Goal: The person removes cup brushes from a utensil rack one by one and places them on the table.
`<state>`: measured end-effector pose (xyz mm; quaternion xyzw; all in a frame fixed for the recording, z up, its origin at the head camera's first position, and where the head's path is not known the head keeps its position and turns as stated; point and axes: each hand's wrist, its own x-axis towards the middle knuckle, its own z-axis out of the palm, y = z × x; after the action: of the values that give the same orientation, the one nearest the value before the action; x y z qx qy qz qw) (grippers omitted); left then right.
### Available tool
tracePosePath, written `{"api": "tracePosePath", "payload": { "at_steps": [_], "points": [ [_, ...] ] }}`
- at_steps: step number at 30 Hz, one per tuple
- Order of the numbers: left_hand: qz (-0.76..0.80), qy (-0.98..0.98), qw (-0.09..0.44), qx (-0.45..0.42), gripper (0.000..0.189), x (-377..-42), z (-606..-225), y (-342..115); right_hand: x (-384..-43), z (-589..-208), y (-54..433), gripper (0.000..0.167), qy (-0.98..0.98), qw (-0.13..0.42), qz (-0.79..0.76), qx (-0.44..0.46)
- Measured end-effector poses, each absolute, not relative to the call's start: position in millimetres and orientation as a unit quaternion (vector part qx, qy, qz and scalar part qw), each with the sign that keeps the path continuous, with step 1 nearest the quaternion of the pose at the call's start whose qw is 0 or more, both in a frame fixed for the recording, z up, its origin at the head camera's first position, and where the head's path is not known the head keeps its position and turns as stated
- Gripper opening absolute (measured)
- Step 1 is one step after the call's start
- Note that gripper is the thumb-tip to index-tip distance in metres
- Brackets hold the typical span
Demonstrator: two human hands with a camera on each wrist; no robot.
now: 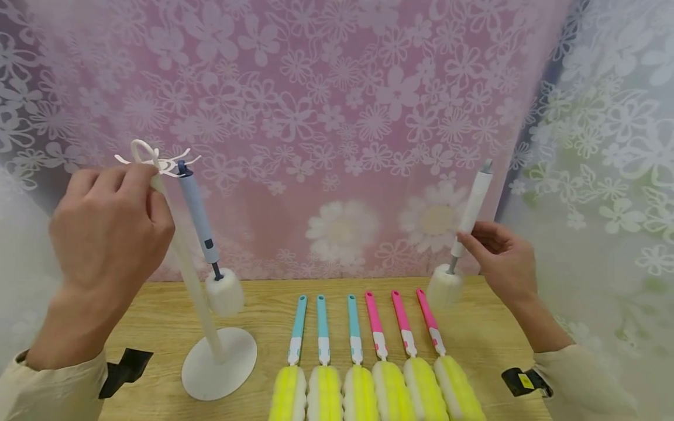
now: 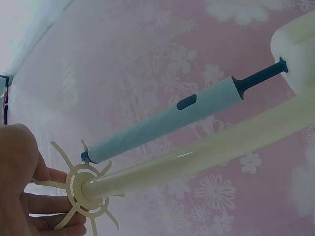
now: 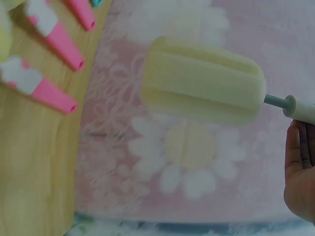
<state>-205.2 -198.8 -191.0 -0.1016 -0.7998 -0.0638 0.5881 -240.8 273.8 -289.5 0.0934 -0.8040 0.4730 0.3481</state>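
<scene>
My left hand (image 1: pixel 113 213) grips the top of a white rack stand (image 1: pixel 192 286), where curved hooks (image 2: pixel 102 221) spread out from a ring. From one hook hangs a sponge bottle brush with a blue handle (image 1: pixel 196 210), its white sponge head (image 1: pixel 225 292) pointing down beside the pole. On the right, my right hand (image 1: pixel 508 266) pinches another sponge bottle brush by its white handle (image 1: pixel 475 202). This brush is held nearly upright, its grey hook end up and its white sponge head (image 3: pixel 204 81) down, apart from the stand.
Several brushes with yellow-and-white sponge heads lie in a row on the wooden table (image 1: pixel 505 333), some with teal handles (image 1: pixel 322 321) and some with pink handles (image 1: pixel 401 313). The stand's round base (image 1: pixel 237 362) is left of them. A flowered pink curtain (image 1: pixel 337 146) hangs behind.
</scene>
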Motion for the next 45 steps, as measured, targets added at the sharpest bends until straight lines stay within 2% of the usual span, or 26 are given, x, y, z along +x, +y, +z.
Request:
{"api": "tracePosePath", "payload": {
  "at_steps": [6,9,17,21,28,33,45],
  "points": [
    [-0.030,-0.810,0.576,-0.105,0.041,-200.6,-190.3,-198.4,-236.3,-310.3,310.2,0.035,-0.847,0.316,0.426,0.032],
    [-0.019,-0.813,0.572,-0.108,0.039,-199.5,-190.8,-198.5,-234.4,-326.4,326.3,0.042,-0.878,0.276,0.391,0.009],
    [-0.028,-0.801,0.587,-0.112,0.037,-202.6,-191.2,-195.9,-237.7,-369.2,357.2,0.064,-0.919,0.081,0.385,-0.041],
    [-0.027,-0.798,0.592,-0.108,0.035,-202.9,-190.8,-196.1,-243.2,-386.9,360.9,0.065,-0.918,0.018,0.394,-0.041],
    [-0.012,-0.793,0.599,-0.112,0.042,-202.7,-191.2,-194.4,-246.5,-410.5,359.5,0.044,-0.921,-0.032,0.386,-0.034],
    [-0.010,-0.791,0.601,-0.113,0.043,-202.5,-189.7,-193.9,-249.8,-420.0,357.0,0.038,-0.915,-0.063,0.398,-0.039],
    [-0.023,-0.783,0.611,-0.117,0.038,-203.0,-191.5,-192.9,-250.9,-435.4,349.1,0.031,-0.931,-0.081,0.354,-0.026]
  ]
}}
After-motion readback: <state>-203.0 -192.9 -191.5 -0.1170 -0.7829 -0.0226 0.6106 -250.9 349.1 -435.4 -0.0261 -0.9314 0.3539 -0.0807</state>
